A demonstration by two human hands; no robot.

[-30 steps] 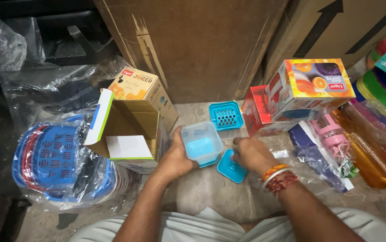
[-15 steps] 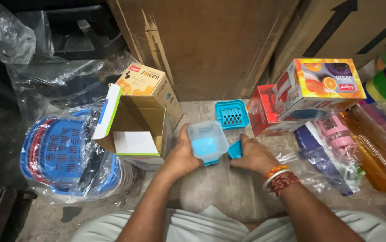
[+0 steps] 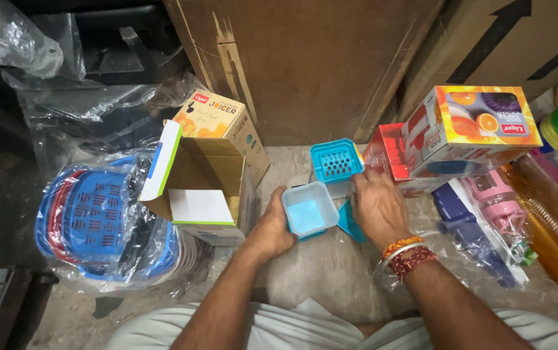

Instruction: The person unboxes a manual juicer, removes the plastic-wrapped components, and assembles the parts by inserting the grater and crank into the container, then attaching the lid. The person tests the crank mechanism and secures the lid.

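My left hand (image 3: 271, 230) grips a clear square plastic cup with a light blue base (image 3: 309, 211), held up over the floor. My right hand (image 3: 377, 206) is beside it, fingers curled on a blue flat plastic piece (image 3: 350, 223) that is mostly hidden behind the hand. Just beyond, a blue square strainer piece (image 3: 335, 159) rests on a clear part on the floor. An open cardboard box (image 3: 204, 188) with a white and green flap stands to the left of my left hand.
Blue and red plastic baskets (image 3: 101, 220) wrapped in clear film lie at left. Colourful printed boxes (image 3: 470, 126) sit at right, above wrapped bottles (image 3: 506, 220). Large brown cartons (image 3: 305, 65) stand behind. Crumpled clear plastic (image 3: 26, 45) is at the far left.
My right hand lifted the blue flat piece from the floor and brought it next to the clear cup. The left hand kept hold of the cup.
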